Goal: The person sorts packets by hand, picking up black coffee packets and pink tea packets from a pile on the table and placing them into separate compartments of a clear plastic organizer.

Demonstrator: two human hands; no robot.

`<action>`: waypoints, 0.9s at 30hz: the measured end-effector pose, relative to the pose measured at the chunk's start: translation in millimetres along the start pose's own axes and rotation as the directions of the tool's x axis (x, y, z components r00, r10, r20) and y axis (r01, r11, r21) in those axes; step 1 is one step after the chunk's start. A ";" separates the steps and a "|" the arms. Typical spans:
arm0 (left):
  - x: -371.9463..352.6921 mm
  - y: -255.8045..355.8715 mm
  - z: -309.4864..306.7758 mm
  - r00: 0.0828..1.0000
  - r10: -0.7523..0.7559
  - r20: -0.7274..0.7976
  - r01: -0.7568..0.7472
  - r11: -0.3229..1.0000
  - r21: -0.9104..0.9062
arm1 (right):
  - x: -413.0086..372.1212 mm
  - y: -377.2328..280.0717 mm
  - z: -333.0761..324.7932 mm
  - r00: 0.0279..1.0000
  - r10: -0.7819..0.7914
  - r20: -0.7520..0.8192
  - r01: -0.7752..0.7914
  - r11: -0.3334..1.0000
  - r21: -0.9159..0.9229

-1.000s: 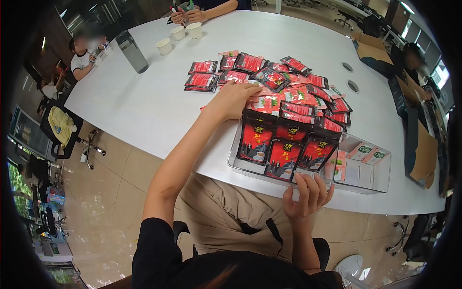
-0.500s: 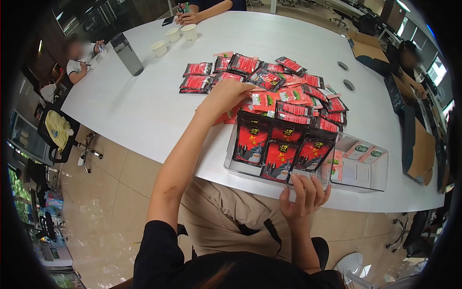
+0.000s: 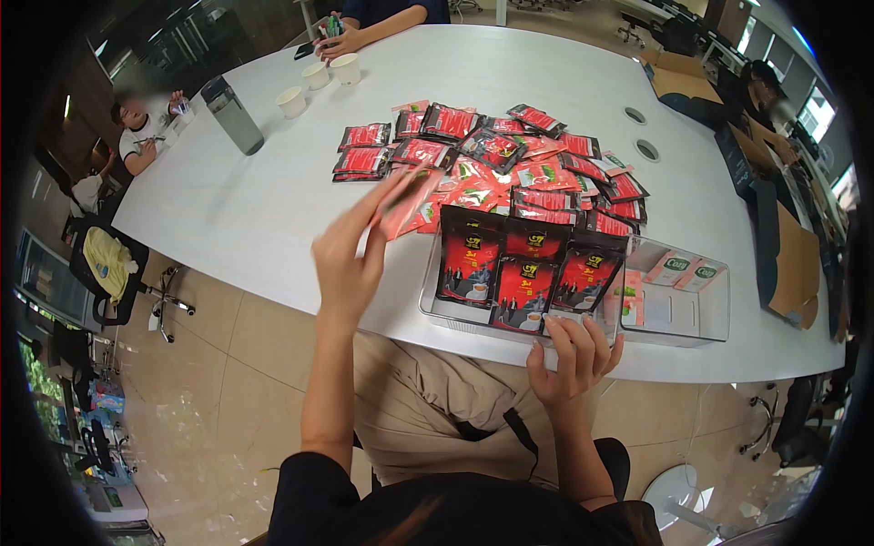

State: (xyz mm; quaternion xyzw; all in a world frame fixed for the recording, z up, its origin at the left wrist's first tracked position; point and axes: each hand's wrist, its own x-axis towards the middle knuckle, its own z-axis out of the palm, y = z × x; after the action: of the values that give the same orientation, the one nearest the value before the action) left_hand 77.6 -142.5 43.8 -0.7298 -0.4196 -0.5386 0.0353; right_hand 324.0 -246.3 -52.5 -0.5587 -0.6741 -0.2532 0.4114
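My left hand (image 3: 348, 264) is raised at the left of the sachet pile, pinching a pinkish-red sachet (image 3: 408, 202) smeared by motion. Several red and black coffee sachets (image 3: 526, 293) stand upright in the left section of a clear plastic box (image 3: 455, 318). At the front wall of that box, my right hand (image 3: 574, 362) rests its fingertips, fingers apart and loosely bent. Behind the box lies a loose pile of red coffee sachets (image 3: 451, 121) and pink sachets with green print (image 3: 544, 171). A few pink sachets (image 3: 674, 268) lean in the right section of the box.
A grey bottle (image 3: 232, 116) and three paper cups (image 3: 290, 102) stand at the back left of the white table (image 3: 237, 200). Across the table, a person's hands (image 3: 341, 41) hold pens. Opened cardboard boxes (image 3: 787, 259) line the right edge; other people sit at both sides.
My left hand has drawn back from the pile towards the left and nearer me, with a sachet lifted in its fingers. My right hand has stayed at the box front.
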 end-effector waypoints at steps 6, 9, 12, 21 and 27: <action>-72.1 70.7 -18.7 0.999 0.005 0.037 0.008 0.936 -0.351 | 6.3 -16.3 -36.5 0.999 -0.030 -0.038 0.040 0.958 0.285; -101.5 88.9 -16.9 0.959 -0.057 0.278 0.165 0.909 -0.382 | 13.4 -32.7 -38.0 0.994 0.034 -0.099 0.047 0.706 0.707; -106.0 101.7 -11.5 0.944 0.004 0.330 0.130 0.914 -0.384 | 15.2 -33.0 -49.7 0.999 0.018 0.037 -0.038 0.750 0.660; -121.7 106.0 -3.4 0.954 -0.097 0.283 0.258 0.745 -0.615 | 2.0 -38.3 -37.9 0.975 0.222 0.014 -0.135 0.541 0.830; -134.7 92.5 -4.6 0.953 -0.231 0.198 0.304 0.742 -0.598 | 8.3 -42.2 -45.6 0.964 0.204 0.168 -0.248 0.474 0.845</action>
State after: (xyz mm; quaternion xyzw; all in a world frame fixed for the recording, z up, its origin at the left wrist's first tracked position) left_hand 125.1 -281.9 -27.1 -0.6610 -0.3202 -0.6046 -0.3082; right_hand 295.5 -288.7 -16.2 -0.3699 -0.6396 0.1830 0.6486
